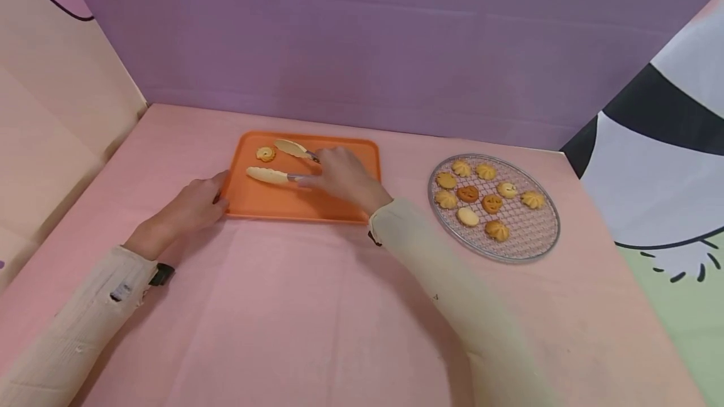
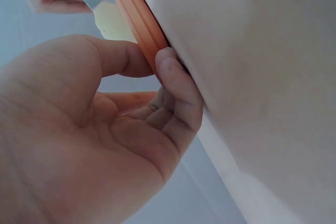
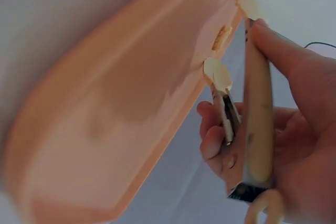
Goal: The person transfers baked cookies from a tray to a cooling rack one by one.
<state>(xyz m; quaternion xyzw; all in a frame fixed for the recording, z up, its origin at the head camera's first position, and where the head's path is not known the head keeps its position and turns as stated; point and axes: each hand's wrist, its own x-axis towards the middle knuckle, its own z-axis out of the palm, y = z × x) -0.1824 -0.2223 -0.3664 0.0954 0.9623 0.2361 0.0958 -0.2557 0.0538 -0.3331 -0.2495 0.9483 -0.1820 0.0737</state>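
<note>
My right hand (image 1: 345, 174) grips a pair of tongs (image 1: 268, 175) with cream scalloped tips and metal arms. In the right wrist view, thumb and fingers lie along the two arms of the tongs (image 3: 258, 114), which are spread apart. Both tips are over the orange tray (image 1: 283, 205), on either side of a ring-shaped cookie (image 1: 266, 154) near its far left corner; nothing is between them. At the tray's left edge, my left hand (image 1: 195, 206) pinches the rim (image 2: 142, 22) between thumb and fingers, as the left wrist view shows.
To the right lies a round wire rack (image 1: 528, 237) bearing several cookies, among them a dark smiling-face cookie (image 1: 492, 204) and a pale oval cookie (image 1: 467, 217). Pink cloth (image 1: 271, 306) covers the table. A purple wall (image 1: 362, 49) rises behind the tray.
</note>
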